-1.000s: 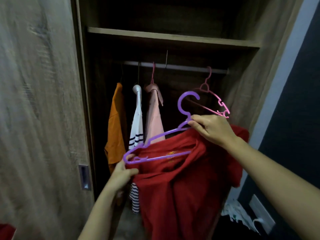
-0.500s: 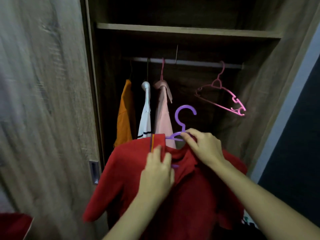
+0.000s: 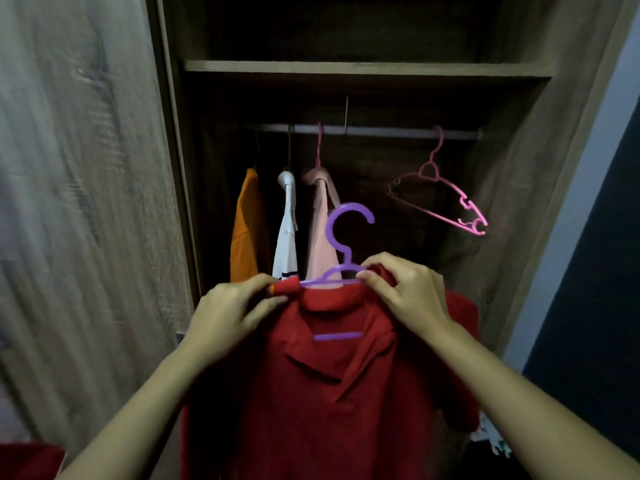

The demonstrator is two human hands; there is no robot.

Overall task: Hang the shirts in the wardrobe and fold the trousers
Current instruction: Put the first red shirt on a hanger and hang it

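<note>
Dim light, wardrobe interior v. dark w/ deep shadow, left door motion-blurred, wide-angle bend at edges

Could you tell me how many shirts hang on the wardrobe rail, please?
3, side by side at the left of the rail: an orange shirt, then a white shirt, then a pink shirt. The red shirt is off it. Others may be hidden.

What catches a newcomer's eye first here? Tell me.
The red shirt fills the lower middle on a purple hanger; the left hand and right hand pinch its collar at either side. Behind, an orange shirt, a white shirt and a pink shirt hang left on the rail, an empty pink hanger right.
</note>
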